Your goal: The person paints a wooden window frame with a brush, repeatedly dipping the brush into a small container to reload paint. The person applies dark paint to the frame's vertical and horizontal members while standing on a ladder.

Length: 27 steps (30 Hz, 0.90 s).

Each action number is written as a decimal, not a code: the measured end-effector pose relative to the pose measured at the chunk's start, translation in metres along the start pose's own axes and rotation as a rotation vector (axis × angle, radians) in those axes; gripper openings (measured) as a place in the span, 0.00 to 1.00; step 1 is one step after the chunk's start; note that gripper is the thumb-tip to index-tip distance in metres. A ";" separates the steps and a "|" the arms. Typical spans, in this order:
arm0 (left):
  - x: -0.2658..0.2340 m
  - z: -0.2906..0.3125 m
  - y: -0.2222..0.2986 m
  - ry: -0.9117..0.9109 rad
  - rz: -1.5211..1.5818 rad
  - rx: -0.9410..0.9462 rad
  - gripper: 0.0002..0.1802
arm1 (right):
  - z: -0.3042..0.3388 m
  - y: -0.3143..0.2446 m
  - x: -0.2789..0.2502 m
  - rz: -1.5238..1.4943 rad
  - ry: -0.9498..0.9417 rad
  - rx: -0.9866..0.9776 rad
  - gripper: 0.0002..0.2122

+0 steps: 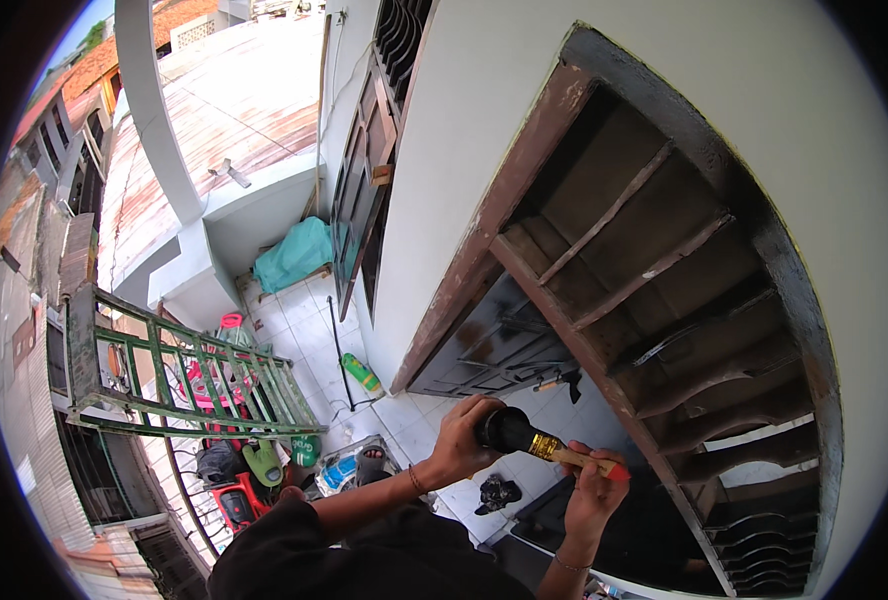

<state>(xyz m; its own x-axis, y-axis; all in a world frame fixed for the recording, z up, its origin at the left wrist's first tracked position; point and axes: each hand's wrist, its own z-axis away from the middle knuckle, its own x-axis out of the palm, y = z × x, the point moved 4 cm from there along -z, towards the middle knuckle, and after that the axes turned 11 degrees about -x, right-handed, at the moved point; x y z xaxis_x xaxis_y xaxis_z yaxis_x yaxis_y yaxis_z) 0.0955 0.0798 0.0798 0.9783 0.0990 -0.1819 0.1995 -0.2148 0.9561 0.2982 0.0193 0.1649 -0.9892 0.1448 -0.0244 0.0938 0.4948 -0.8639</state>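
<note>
In front of my body, my left hand (pixel 461 440) has its fingers wrapped round a small dark cup-like container (pixel 504 428). My right hand (pixel 589 490) grips the handle of a paintbrush (pixel 544 446), which has a gold-coloured ferrule and a pale wooden handle with a red end. The brush points left, its bristle end at the dark container; whether the bristles are inside or only against it I cannot tell. Just beyond my hands stands a wooden window frame (pixel 564 320) with cross slats. Its top and far-right edge look dark and glossy, while the near side is worn brown.
A green ladder-like metal frame (pixel 199 375) stands at the left, with a red tool (pixel 239 505) near its foot. A green bottle (pixel 361 372) and a crumpled black bag (pixel 498 493) lie on the white tiles. A teal cover (pixel 296 255) sits by the far low wall.
</note>
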 end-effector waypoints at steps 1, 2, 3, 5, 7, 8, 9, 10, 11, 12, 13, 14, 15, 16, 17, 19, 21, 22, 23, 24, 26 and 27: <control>-0.001 -0.002 -0.001 0.003 -0.002 0.001 0.31 | -0.001 0.005 0.002 -0.033 0.016 0.006 0.13; -0.002 -0.003 -0.004 0.001 0.011 -0.004 0.32 | -0.002 0.009 0.004 -0.096 0.050 0.037 0.12; -0.003 -0.004 -0.008 0.000 0.024 -0.009 0.32 | -0.002 0.013 0.006 -0.159 0.084 0.068 0.12; -0.005 -0.007 -0.012 -0.004 0.048 -0.022 0.33 | -0.002 0.021 0.010 -0.236 0.128 0.119 0.11; -0.009 -0.010 -0.012 -0.005 0.069 -0.037 0.32 | 0.000 0.027 0.012 -0.265 0.147 0.161 0.11; -0.010 -0.011 -0.012 -0.002 0.068 -0.044 0.32 | 0.000 0.029 0.014 -0.266 0.152 0.171 0.11; -0.011 -0.012 -0.012 0.002 0.068 -0.052 0.32 | 0.000 0.031 0.015 -0.266 0.156 0.181 0.12; -0.012 -0.013 -0.012 0.005 0.066 -0.058 0.31 | 0.000 0.033 0.016 -0.269 0.162 0.190 0.12; -0.014 -0.014 -0.012 0.012 0.070 -0.066 0.31 | -0.001 0.035 0.018 -0.285 0.180 0.207 0.12; -0.017 -0.015 -0.013 0.019 0.074 -0.073 0.32 | 0.000 0.038 0.021 -0.300 0.198 0.224 0.12; -0.018 -0.017 -0.013 0.024 0.080 -0.079 0.32 | 0.000 0.042 0.023 -0.314 0.218 0.240 0.12; -0.020 -0.018 -0.014 0.036 0.083 -0.083 0.32 | 0.000 0.047 0.024 -0.347 0.243 0.269 0.12; -0.022 -0.018 -0.015 0.049 0.086 -0.087 0.32 | 0.002 0.053 0.026 -0.380 0.269 0.298 0.13; -0.023 -0.019 -0.017 0.063 0.090 -0.092 0.32 | 0.002 0.058 0.028 -0.412 0.292 0.326 0.14; -0.026 -0.020 -0.016 0.077 0.066 -0.078 0.31 | 0.004 0.062 0.029 -0.433 0.306 0.350 0.14; -0.031 -0.022 -0.017 0.109 0.016 -0.052 0.29 | 0.006 0.069 0.034 -0.477 0.328 0.400 0.14; -0.033 -0.023 -0.028 0.124 0.022 -0.065 0.30 | 0.003 0.072 0.042 -0.513 0.335 0.433 0.13; -0.032 -0.021 -0.033 0.127 0.029 -0.080 0.30 | 0.004 0.072 0.043 -0.522 0.342 0.456 0.12; -0.033 -0.021 -0.037 0.139 0.036 -0.090 0.30 | 0.004 0.074 0.045 -0.538 0.355 0.472 0.12; -0.036 -0.022 -0.041 0.151 0.043 -0.100 0.30 | 0.003 0.076 0.048 -0.553 0.369 0.488 0.12; -0.042 -0.023 -0.044 0.172 0.049 -0.121 0.31 | -0.002 0.077 0.053 -0.597 0.386 0.500 0.11; -0.043 -0.023 -0.046 0.176 0.059 -0.125 0.31 | -0.005 0.076 0.055 -0.624 0.389 0.496 0.11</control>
<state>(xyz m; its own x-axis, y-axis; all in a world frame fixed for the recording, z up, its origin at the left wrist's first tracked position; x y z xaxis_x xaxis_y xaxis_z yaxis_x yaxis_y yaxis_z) 0.0428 0.1081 0.0487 0.9611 0.2602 -0.0926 0.1234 -0.1045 0.9868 0.2517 0.0687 0.1004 -0.7266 0.2982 0.6190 -0.5993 0.1654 -0.7832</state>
